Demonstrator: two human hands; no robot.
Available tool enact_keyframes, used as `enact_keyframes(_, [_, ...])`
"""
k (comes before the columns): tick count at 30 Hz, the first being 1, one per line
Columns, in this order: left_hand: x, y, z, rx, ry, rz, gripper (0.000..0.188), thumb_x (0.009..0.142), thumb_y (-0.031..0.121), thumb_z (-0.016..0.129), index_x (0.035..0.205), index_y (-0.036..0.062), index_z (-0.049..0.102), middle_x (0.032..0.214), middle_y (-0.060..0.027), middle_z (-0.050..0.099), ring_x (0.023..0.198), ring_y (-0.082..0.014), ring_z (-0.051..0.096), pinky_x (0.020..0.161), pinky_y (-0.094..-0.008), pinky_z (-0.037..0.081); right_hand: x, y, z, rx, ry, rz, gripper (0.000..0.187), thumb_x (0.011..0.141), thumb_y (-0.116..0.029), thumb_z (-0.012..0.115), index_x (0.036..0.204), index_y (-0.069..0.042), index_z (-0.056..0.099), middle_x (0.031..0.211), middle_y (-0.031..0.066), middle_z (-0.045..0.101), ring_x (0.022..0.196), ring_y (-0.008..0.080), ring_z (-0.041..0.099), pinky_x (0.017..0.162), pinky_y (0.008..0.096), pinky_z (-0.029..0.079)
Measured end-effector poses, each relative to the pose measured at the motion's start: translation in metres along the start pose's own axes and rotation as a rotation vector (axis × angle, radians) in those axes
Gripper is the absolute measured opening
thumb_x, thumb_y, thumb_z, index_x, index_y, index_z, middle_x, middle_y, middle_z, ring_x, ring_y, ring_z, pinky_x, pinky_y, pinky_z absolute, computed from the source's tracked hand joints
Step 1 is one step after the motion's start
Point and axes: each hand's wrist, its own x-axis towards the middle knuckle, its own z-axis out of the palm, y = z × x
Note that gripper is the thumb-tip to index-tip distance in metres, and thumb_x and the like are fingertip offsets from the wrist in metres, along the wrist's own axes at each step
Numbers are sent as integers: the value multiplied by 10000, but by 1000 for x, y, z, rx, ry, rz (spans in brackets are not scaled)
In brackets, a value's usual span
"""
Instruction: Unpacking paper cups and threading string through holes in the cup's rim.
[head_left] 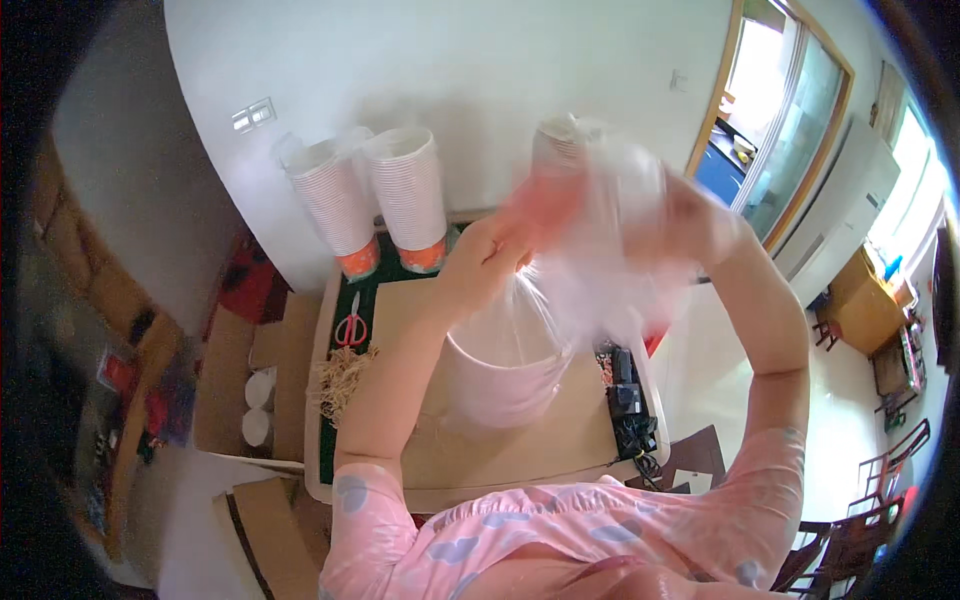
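A white round tub [505, 390] stands in the middle of the table inside a clear plastic bag [535, 305]. Gathered folds of that bag rise above the tub's rim. My left hand [485, 262] is closed around the bag's neck. A reddish blur, too smeared to name, shows just above its fingers. My right hand [690, 225] is raised to the right of the bag, beside loose, blurred plastic; motion smears its fingers. Partly behind the plastic stands a stack of white cups or tubs [560, 140].
Two tall stacks of white cups [405, 180] in plastic stand at the table's back left. Pink-handled scissors [351, 325] and tan ties [343, 380] lie on the left; black devices [627, 395] with cables lie on the right. A cardboard box [225, 390] stands left of the table.
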Motion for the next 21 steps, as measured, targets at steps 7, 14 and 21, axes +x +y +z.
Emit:
enact_keyframes(7, [-3, -7, -1, 24, 223, -162, 132, 930, 133, 481, 915, 19, 546, 701, 1, 517, 619, -77, 477, 595, -228, 406, 30, 12, 12, -1012, 246, -153, 676, 728, -137, 684, 1337, -91, 395, 1235, 137, 526, 1191, 278, 458, 1047, 348, 327])
enact_keyframes(14, [2, 4, -22, 34, -75, -19, 193, 948, 187, 494, 899, 20, 578, 686, -7, 531, 662, -87, 510, 616, -228, 413, -13, -39, -56, -1535, 186, 460, 184, 845, -189, 606, 988, -73, 620, 874, 95, 640, 893, 220, 630, 854, 356, 436])
enact_keyframes(21, [-7, 69, 0, 1100, -276, 885, 262, 768, 142, 596, 1017, 63, 571, 892, -48, 574, 868, -220, 576, 782, -374, 474, -20, -91, -26, -1146, 232, -198, 296, 856, -70, 574, 1148, -20, 566, 886, 78, 634, 769, 150, 612, 699, 282, 500])
